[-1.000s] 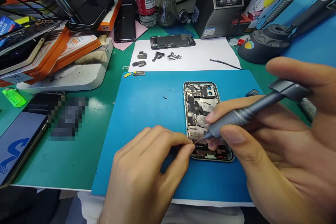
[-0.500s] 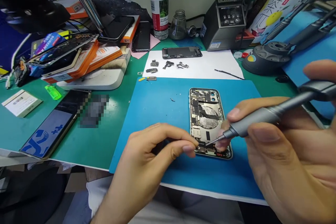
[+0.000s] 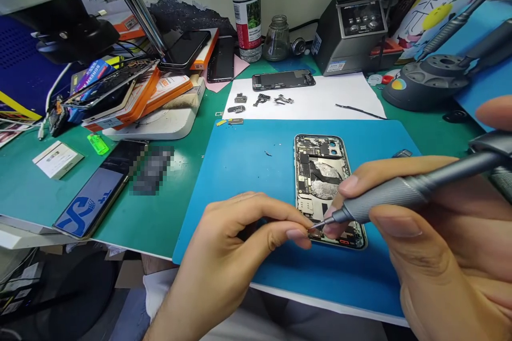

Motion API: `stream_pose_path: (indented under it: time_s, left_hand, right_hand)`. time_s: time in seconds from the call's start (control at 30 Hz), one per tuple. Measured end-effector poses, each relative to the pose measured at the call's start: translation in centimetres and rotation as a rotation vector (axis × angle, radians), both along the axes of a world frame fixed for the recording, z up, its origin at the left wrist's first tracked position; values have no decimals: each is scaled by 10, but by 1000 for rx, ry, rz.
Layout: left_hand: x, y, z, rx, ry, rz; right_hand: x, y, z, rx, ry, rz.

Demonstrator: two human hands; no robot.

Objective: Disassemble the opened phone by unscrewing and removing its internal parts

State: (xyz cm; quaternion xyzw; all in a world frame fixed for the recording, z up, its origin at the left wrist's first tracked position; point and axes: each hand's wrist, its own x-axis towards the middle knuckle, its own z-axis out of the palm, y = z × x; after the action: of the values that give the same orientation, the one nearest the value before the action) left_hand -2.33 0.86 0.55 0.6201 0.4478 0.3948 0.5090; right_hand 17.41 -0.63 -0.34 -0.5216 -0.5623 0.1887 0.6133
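Observation:
An opened phone [image 3: 326,181], its internal boards and round coil showing, lies on the blue mat [image 3: 240,170]. My right hand [image 3: 436,256] grips a grey precision screwdriver [image 3: 384,200], whose thin tip points left over the phone's lower end. Thumb and forefinger of my left hand [image 3: 244,250] are pinched together at that tip, above the phone's lower left corner. Whatever sits between those fingertips is too small to make out. The two hands hide parts of the phone's lower edge.
Behind the mat, white paper [image 3: 320,104] bears a dark screen panel [image 3: 284,80] and several small parts. A tool holder [image 3: 428,82] and a black station box [image 3: 352,32] stand back right. At left are another phone [image 3: 100,186], a green lighter [image 3: 98,144] and stacked boxes [image 3: 140,98].
The screwdriver tip has shifted left relative to the phone and now meets my left fingertips. The whole view has moved slightly, so the bench appears farther right.

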Motion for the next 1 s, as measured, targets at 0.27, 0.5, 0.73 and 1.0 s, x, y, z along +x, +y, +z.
stream_pose_path:
  time_s: [0.27, 0.5, 0.73, 1.0]
  left_hand:
    - [0, 0, -1, 2, -55, -46]
    - [-2, 0, -2, -7, -110, -96]
    - [-1, 0, -4, 23, -100, -32]
    - [0, 0, -3, 28, -173, -35]
  right_hand:
    - [-5, 0, 7, -117, 113, 20]
    - [4, 9, 6, -136, 219, 160]
    - [3, 10, 6, -106, 241, 136]
    - [6, 11, 5, -115, 223, 157]
